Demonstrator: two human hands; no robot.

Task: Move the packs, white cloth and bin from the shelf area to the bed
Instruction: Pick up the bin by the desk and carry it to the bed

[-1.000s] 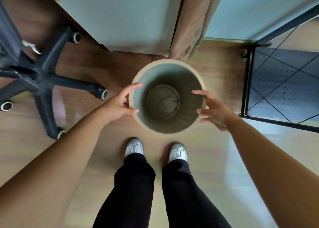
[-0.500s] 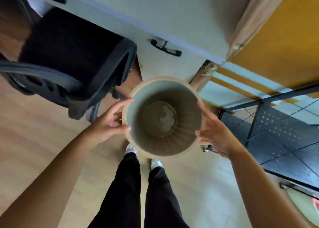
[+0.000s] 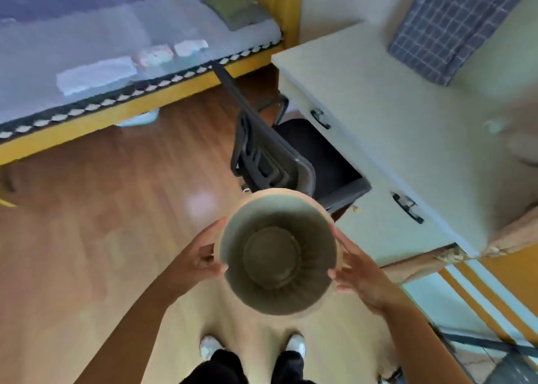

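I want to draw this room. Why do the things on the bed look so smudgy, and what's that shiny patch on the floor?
Head view: motion blur smears the bed; the bin looks sharper; the floor patch is glare.

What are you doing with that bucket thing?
A person is carrying an empty round bin, with the left hand and right hand pressed on opposite sides of its rim. They stand on the wooden floor beside a desk and chair. Across the room, the white cloth and packs already lie on the bed.
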